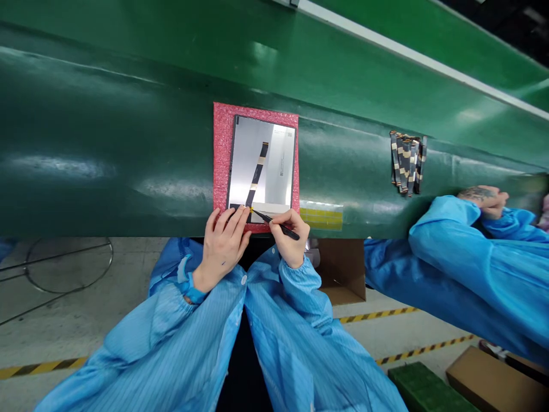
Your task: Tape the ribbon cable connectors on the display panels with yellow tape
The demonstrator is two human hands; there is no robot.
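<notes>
A silver-backed display panel [278, 171] with a dark frame lies on a pink bubble-wrap sheet [222, 149] at the table's front edge. Across its back runs a black flex cable [258, 174] with tan patches, reaching down to the panel's lower edge. My left hand [225, 243] rests with fingers outstretched on the lower left edge, fingertips by the cable's lower end. My right hand [291, 237] pinches black tweezers [268, 220], whose tips meet a small yellow piece beside my left fingertips. Whether the tips grip that piece, I cannot tell.
On the green table [128, 114], a strip of yellow labels [321, 216] lies right of the panel. Farther right is a pile of flex cables [407, 163]. A co-worker's sleeve [454, 234] borders the table there. Under the table edge stands a cardboard box [343, 269].
</notes>
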